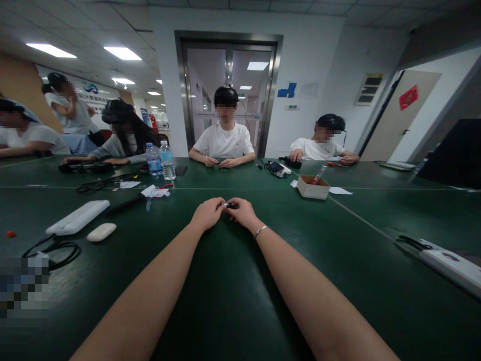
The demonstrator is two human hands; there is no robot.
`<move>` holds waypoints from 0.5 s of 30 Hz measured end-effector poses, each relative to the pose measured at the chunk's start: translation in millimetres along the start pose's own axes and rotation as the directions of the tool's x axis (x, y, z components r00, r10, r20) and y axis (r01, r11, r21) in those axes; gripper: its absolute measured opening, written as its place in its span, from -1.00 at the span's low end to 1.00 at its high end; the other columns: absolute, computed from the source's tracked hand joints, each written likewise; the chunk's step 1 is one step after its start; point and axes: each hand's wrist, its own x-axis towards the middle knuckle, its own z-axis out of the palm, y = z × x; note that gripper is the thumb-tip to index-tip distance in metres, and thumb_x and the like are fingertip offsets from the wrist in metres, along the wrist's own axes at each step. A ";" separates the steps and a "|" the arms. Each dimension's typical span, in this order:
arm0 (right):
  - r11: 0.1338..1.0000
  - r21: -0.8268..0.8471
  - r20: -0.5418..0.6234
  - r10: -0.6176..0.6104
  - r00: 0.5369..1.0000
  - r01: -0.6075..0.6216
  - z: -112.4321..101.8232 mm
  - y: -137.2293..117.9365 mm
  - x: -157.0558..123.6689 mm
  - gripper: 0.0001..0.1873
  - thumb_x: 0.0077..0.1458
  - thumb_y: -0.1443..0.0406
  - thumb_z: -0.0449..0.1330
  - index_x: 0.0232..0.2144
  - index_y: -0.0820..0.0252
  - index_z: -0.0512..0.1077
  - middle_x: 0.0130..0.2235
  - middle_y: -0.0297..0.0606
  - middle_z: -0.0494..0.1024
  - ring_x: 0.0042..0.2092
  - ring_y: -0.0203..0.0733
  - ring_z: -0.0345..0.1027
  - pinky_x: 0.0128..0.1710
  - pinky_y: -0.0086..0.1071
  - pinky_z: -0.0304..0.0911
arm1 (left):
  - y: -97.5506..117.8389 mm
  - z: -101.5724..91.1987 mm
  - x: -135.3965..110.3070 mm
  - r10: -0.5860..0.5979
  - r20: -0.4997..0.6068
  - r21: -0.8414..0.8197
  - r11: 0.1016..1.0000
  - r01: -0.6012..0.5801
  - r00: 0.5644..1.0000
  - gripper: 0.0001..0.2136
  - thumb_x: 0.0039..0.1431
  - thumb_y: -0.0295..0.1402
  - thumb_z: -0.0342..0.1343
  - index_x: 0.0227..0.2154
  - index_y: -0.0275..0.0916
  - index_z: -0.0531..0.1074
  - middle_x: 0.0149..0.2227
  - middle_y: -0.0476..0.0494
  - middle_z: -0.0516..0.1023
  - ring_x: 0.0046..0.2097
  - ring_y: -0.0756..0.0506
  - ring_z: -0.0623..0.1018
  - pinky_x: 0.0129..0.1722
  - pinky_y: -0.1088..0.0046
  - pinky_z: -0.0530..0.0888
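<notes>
Both my arms reach out over the dark green table (229, 311). My left hand (208, 213) is closed, its thumb and fingertips pinching the silvery end of a small black-and-silver object (226, 205). From the other side, my right hand (243, 213) grips the dark end of the same object, fingers curled around it. Most of it is hidden by my fingers, and its kind cannot be made out. A silver bracelet (260, 231) circles my right wrist.
Leftward lie a white power bank (78, 217), a white oval case (101, 232) and black cables (63, 253). Two water bottles (167, 161) stand farther back. A small wooden box (313, 188) sits right of centre, a white device (447, 260) far right. Several people sit around the table.
</notes>
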 end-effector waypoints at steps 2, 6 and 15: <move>0.999 0.030 -0.020 0.019 1.000 -0.018 -0.1 3.4 1.9 -0.81 -0.09 0.40 0.30 -0.34 0.28 0.44 -0.38 -0.27 0.44 -0.63 -0.44 0.31 -0.76 -0.67 0.16 | -1.7 1.8 -0.5 -0.024 0.027 0.033 0.999 0.023 0.999 -0.79 0.17 -0.25 -0.11 -0.24 -0.09 0.39 -0.22 -0.05 0.48 -0.23 -0.10 0.44 -0.32 0.44 0.31; 0.984 0.153 0.058 0.082 0.995 -0.090 -5.1 4.0 3.8 -0.78 -0.11 0.53 0.26 -0.31 0.35 0.43 -0.48 -0.32 0.42 -0.64 -0.44 0.29 -0.71 -0.65 0.22 | -5.6 3.8 -1.0 -0.072 0.062 0.078 0.995 0.067 0.995 -0.78 0.16 -0.22 -0.10 -0.23 -0.08 0.41 -0.19 -0.06 0.48 -0.21 -0.11 0.44 -0.30 0.43 0.31; 0.815 0.515 0.216 0.177 0.960 -0.266 -20.4 -0.3 1.8 -0.77 0.11 0.59 0.01 -0.25 0.38 0.41 -0.39 -0.21 0.47 -0.54 -0.37 0.40 -0.51 -0.54 0.40 | -8.8 7.4 -0.6 -0.089 0.082 0.105 0.991 0.080 0.993 -0.75 0.16 -0.17 -0.13 -0.26 -0.07 0.42 -0.20 -0.05 0.47 -0.19 -0.11 0.43 -0.26 0.41 0.32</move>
